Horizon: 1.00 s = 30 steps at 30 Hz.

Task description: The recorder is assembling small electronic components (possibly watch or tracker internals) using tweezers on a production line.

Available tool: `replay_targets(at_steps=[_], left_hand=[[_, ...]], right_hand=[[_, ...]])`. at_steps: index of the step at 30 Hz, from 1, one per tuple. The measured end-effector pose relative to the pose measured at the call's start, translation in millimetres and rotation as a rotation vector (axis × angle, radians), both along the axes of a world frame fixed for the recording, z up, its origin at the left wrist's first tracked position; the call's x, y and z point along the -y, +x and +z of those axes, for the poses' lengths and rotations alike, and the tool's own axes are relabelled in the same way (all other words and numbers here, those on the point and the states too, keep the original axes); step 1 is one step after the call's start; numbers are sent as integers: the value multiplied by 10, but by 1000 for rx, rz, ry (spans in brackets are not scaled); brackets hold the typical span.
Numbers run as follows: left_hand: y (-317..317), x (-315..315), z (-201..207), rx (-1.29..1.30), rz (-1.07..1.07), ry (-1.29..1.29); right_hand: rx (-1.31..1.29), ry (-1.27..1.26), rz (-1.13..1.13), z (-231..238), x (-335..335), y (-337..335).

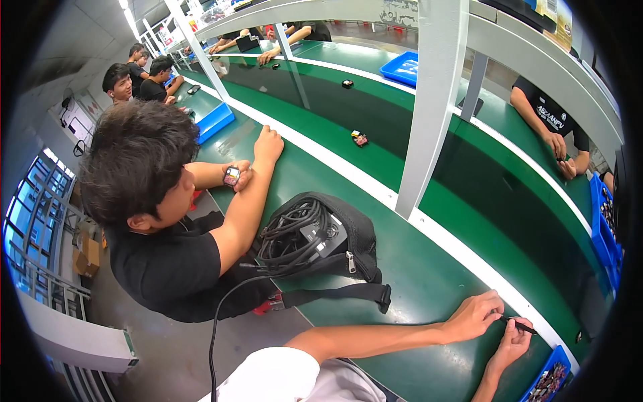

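Note:
Both my hands are at the lower right, over the green bench beside its white edge strip. A slim black stick-like thing (524,326) runs between them; its exact kind is too small to tell. My left hand (471,316) pinches its left end with thumb and fingertips. Closed around its middle, my right hand (512,344) leaves the right end sticking out. Just right of that hand stands a blue tray (563,362) with many small mixed parts in it.
An unzipped black bag (367,234) full of cables lies on the bench left of my hands. Beside it a co-worker (167,248) leans on the bench, holding a small square device (232,175). The green conveyor belt (375,157) carries small parts past a white post (432,114).

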State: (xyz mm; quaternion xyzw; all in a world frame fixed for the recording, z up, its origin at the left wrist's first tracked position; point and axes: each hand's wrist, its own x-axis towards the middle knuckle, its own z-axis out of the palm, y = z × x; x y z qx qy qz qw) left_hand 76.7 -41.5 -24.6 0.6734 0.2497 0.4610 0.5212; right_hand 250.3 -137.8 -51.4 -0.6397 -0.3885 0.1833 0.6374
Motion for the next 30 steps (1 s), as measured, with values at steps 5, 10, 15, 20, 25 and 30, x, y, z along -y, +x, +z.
replay_targets(at_steps=[5, 10, 15, 20, 25, 30], left_hand=[[-12, -6, 47, -20, -77, -124], [6, 4, 29, -15, -59, -75], [0, 5, 28, 15, -44, -103], [10, -2, 2, 31, -17, -52], [37, -2, -64, 39, -10, -61], [94, 12, -129, 35, -4, -8]], right_hand=[[76, 4, 38, 19, 21, -21], [132, -12, 26, 51, 39, 7], [153, -19, 21, 89, 9, -62], [104, -32, 24, 67, 26, -9], [132, -26, 31, 6, 29, 45], [179, -10, 40, -141, 52, 175]])
